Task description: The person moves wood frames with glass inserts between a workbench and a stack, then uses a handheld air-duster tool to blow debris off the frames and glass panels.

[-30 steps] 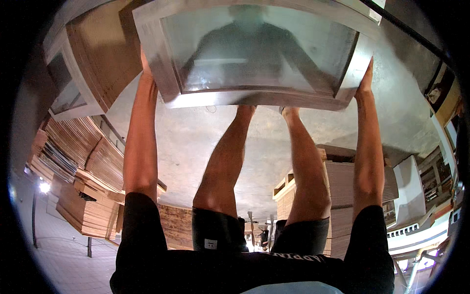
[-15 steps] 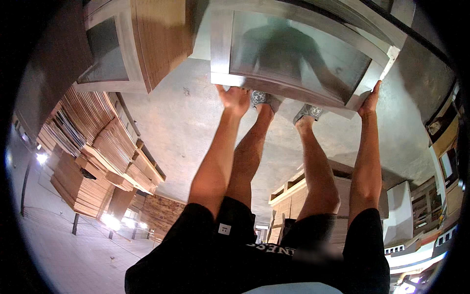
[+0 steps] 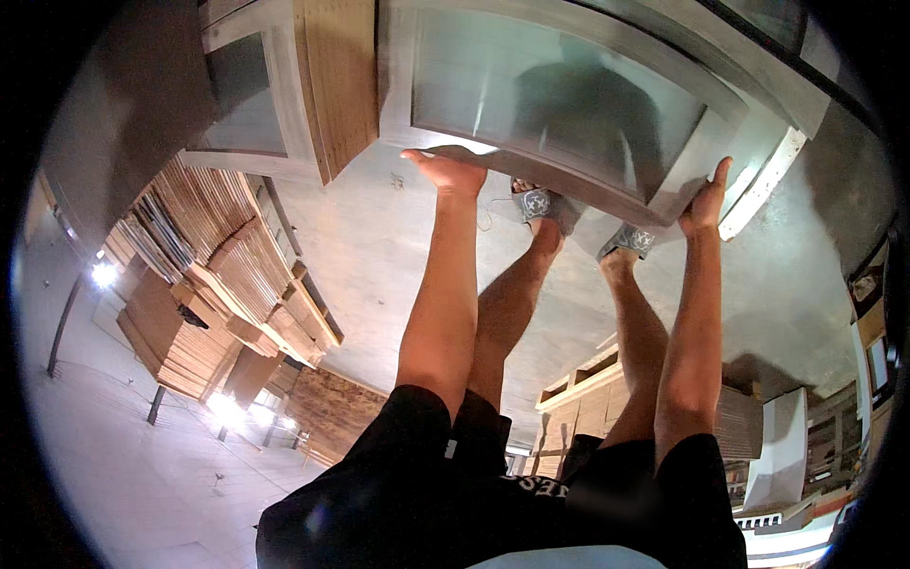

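Note:
A grey wood-framed cabinet door (image 3: 559,104) with a glass pane spans the top of the view, tilted, a dark reflection in its glass. My left hand (image 3: 450,174) grips its near lower edge towards the left, thumb stretched out to the left and fingers hidden beneath. My right hand (image 3: 704,204) is closed round the lower right corner, thumb pointing up along the side. Behind the door's right side, a pale cabinet body shows with a whitish edge strip (image 3: 763,185). The door's left end reaches close to a neighbouring cabinet (image 3: 336,90).
Below the door, my sandalled feet stand on the grey concrete floor (image 3: 379,247). Stacked flat boards (image 3: 213,237) and cartons (image 3: 171,327) lie to the left. More wooden pieces (image 3: 578,408) rest behind my legs, and a white panel (image 3: 777,446) stands at the right.
The door has shifted left in my hands, narrowing the gap to the left cabinet and baring more of the whitish strip on the right. My left thumb now stretches further left.

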The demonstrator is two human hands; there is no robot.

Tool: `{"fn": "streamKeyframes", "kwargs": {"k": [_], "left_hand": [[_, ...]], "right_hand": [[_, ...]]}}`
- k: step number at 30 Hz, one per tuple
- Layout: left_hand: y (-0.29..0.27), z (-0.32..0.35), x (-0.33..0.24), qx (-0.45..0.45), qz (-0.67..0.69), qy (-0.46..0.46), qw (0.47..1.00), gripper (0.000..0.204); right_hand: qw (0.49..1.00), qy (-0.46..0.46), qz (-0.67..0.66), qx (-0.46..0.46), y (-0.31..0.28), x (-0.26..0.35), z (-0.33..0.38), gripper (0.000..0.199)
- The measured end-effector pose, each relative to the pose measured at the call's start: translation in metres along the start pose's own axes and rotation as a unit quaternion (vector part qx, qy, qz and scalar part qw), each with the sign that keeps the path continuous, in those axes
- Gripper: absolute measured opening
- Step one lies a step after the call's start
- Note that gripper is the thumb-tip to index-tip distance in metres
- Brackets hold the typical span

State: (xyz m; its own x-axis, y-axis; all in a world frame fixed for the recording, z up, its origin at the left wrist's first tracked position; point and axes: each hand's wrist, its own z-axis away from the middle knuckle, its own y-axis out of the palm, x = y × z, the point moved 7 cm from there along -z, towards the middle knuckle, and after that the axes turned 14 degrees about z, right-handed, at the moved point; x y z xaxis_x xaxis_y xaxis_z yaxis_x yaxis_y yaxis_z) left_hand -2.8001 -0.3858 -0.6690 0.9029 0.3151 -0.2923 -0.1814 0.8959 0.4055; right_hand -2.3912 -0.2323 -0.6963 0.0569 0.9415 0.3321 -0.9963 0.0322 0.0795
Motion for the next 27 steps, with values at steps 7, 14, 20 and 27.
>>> {"fn": "streamKeyframes", "kwargs": {"k": [7,14,20,27], "left_hand": [[0.013,0.001,-0.007,0.025,-0.01,0.001,1.0,0.117],[-0.031,-0.011,-0.014,-0.02,0.027,-0.013,0.999,0.116],[-0.05,-0.037,-0.008,0.067,-0.012,0.034,0.997,0.107],[-0.059,-0.066,0.019,-0.02,0.101,0.073,0.992,0.092]], "right_hand": [[0.999,-0.012,0.008,0.038,0.032,0.018,0.005,0.108],[0.999,-0.021,0.024,-0.043,0.007,0.007,-0.009,0.117],[0.987,-0.022,0.077,-0.138,-0.011,-0.024,-0.005,0.082],[0.991,0.077,-0.028,0.106,-0.012,-0.094,-0.007,0.053]]}}
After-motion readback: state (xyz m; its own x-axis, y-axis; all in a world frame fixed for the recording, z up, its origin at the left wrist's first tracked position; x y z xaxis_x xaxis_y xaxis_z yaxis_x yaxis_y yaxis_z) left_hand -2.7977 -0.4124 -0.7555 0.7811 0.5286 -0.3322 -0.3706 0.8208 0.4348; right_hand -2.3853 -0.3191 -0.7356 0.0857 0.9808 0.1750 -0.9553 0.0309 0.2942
